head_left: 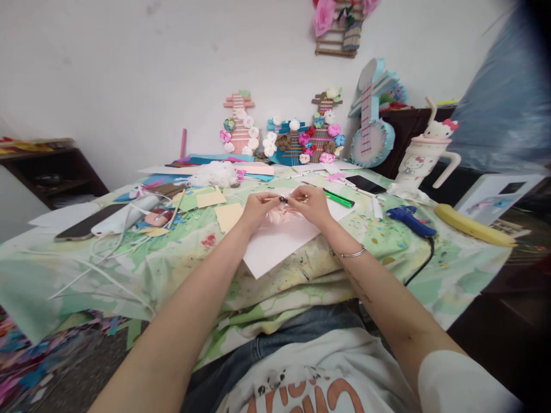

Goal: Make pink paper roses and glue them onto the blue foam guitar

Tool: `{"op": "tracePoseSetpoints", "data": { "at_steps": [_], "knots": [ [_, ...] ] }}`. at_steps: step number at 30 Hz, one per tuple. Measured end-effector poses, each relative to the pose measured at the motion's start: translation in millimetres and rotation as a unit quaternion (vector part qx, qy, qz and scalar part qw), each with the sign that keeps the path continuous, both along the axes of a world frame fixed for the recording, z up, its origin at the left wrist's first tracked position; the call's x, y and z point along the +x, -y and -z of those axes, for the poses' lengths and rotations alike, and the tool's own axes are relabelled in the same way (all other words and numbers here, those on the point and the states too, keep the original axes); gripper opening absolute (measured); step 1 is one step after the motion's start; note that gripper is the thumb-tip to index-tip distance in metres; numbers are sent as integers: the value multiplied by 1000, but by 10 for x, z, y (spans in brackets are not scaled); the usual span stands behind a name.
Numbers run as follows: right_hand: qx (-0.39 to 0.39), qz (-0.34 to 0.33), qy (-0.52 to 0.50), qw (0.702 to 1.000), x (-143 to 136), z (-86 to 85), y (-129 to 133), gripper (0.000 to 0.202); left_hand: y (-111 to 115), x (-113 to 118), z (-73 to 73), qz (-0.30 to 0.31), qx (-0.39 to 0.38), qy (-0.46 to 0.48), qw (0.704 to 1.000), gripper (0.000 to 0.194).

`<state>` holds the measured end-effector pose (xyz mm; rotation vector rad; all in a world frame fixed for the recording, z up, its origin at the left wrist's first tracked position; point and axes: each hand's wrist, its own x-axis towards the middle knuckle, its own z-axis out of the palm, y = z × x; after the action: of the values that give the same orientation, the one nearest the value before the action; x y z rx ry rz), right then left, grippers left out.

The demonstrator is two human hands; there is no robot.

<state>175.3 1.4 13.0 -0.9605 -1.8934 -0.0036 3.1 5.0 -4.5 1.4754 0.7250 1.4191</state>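
Note:
My left hand and my right hand meet over a white sheet of paper, with fingertips pinched close together. Between and just below them shows a crumpled piece of peach paper, which both hands appear to grip. A small dark spot sits at the fingertips; I cannot tell what it is. Right of my right hand lies a green utility knife. Squares of pale yellow paper lie left of my left hand.
A blue glue gun, a banana and a lidded cup are at the right. On the left lie a phone and a white power strip with cords. Paper-flower instruments line the wall.

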Motion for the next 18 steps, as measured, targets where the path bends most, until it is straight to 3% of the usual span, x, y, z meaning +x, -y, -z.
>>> {"op": "tracePoseSetpoints", "data": {
  "at_steps": [8, 18],
  "knots": [
    [-5, 54, 47, 997, 10, 8, -2, 24, 20, 7, -34, -20, 6, -18, 1000, 29],
    [76, 99, 107, 986, 23, 30, 7, 22, 13, 10, -21, -90, 82, -91, 988, 21]
  ]
}}
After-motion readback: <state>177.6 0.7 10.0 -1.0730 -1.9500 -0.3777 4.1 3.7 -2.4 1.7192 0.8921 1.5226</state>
